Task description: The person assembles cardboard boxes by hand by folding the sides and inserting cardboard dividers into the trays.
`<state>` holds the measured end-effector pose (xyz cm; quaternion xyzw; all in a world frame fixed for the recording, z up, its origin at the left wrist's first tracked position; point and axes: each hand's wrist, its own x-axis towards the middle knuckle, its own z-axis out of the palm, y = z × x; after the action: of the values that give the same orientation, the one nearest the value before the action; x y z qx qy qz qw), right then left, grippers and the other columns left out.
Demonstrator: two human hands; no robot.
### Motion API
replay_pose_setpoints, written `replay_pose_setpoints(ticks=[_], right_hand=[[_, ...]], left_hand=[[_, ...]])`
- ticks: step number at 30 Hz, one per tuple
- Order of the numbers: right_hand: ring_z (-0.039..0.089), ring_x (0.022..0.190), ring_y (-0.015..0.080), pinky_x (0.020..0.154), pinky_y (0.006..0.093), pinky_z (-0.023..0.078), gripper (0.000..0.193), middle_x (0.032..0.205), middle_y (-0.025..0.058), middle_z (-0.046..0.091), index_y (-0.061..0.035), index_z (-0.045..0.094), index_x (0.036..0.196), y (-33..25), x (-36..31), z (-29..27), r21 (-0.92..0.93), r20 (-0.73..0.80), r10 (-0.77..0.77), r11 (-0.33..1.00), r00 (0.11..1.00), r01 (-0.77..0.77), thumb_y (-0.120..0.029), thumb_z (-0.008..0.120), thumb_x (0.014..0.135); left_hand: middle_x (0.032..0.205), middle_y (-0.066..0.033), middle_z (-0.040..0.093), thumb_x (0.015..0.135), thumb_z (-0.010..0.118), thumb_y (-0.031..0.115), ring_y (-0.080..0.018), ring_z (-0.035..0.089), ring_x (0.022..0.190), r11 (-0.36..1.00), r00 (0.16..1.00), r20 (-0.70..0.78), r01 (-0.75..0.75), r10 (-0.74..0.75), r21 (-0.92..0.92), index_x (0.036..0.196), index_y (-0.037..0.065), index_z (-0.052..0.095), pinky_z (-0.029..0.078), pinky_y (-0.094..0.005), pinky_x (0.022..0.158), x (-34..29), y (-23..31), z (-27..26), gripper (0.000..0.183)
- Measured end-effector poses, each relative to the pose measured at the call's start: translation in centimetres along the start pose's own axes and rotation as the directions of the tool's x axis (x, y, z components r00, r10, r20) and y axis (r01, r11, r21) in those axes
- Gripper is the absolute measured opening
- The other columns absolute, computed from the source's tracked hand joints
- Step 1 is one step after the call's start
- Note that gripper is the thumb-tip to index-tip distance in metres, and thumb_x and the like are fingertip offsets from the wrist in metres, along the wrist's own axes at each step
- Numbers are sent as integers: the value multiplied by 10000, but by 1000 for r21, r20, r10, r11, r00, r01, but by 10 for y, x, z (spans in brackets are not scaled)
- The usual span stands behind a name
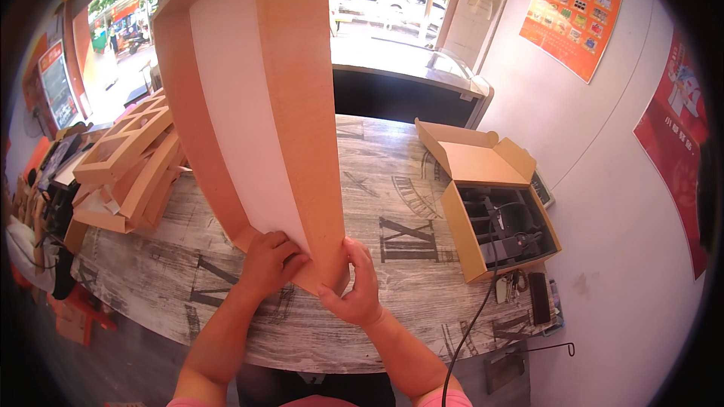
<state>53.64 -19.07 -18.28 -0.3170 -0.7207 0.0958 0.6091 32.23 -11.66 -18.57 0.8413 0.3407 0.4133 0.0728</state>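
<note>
A tall, shallow kraft cardboard box (302,105) stands on its short end over the table (369,339), its walls brown and its inner panel white. My left hand (268,262) is closed over the lower end wall, fingers curled at the inside. At the bottom right corner, my right hand (356,286) grips the box with the thumb in front and the fingers along the side wall. The box's top runs out of view.
Several folded cardboard boxes (136,158) are piled at the left. On the right lies an open carton (471,234) with black devices, beside keys (513,284) and a dark block (539,298). A black cable (473,324) hangs near my right arm. A display counter (407,83) stands behind the table.
</note>
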Motion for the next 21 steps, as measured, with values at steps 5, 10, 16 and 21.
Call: replay_pose_setpoints(ticks=[5, 10, 16, 21], right_hand=[[565, 1326, 357, 1088, 443, 497, 906, 1483, 255, 518, 82, 387, 1565, 2, 1, -1, -15, -6, 24, 1000, 1000, -24, -166, 856, 831], [574, 1315, 350, 1063, 434, 509, 900, 1481, 249, 521, 78, 393, 1562, 4, -2, -1, 2, -4, 33, 999, 999, -33, -164, 864, 834], [571, 1324, 342, 1042, 431, 521, 925, 1487, 239, 526, 58, 401, 1564, 1, 1, 1, -19, 0, -19, 1000, 1000, 19, -151, 896, 811], [567, 1331, 337, 1040, 431, 525, 940, 1490, 233, 529, 43, 396, 1567, 7, -4, 2, 3, 2, 0, 1000, 1000, 0, -153, 909, 805]], left_hand=[[855, -65, 678, 806, 850, 168, -310, 681, 813, 999, 1000, -2, 31, -31, 37, 861, 100, 778, 529, -451, 726, -1, 3, 0, 113], [875, -53, 691, 817, 849, 187, -304, 685, 838, 999, 1000, 7, 31, -31, 32, 890, 106, 794, 537, -443, 752, -3, -2, 3, 122], [898, -44, 717, 835, 843, 215, -292, 698, 860, 996, 998, 35, 55, -57, 69, 908, 112, 807, 545, -440, 788, -8, -8, 2, 131], [902, -48, 721, 843, 837, 229, -290, 702, 872, 996, 995, 71, 69, -73, 52, 912, 116, 810, 540, -442, 811, -6, -10, 4, 136]])
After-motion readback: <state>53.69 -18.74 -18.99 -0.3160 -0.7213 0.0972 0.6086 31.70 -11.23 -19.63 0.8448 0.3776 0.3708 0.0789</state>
